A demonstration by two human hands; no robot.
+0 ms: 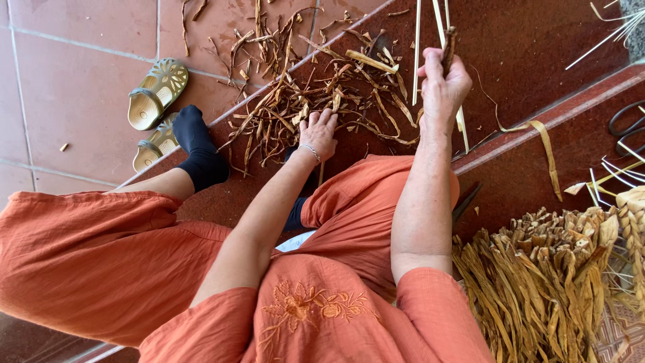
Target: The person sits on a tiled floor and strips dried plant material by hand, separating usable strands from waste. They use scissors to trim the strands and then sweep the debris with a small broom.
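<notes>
I sit on a reddish step in orange clothes. My left hand (318,132) reaches down into a heap of dried brown leaf scraps (295,101) on the floor, fingers spread on the strips. My right hand (442,81) is raised and closed around a dark brown stick-like piece (449,42) together with thin pale strips (438,20) that run up out of view. A silver bracelet sits on my left wrist.
A bundle of dried tan leaves (537,275) lies at my right. Black scissors (628,121) rest on the upper step at the far right, near pale sticks (615,27). Two green sandals (158,94) stand on the tiles beside my black-socked foot (198,151).
</notes>
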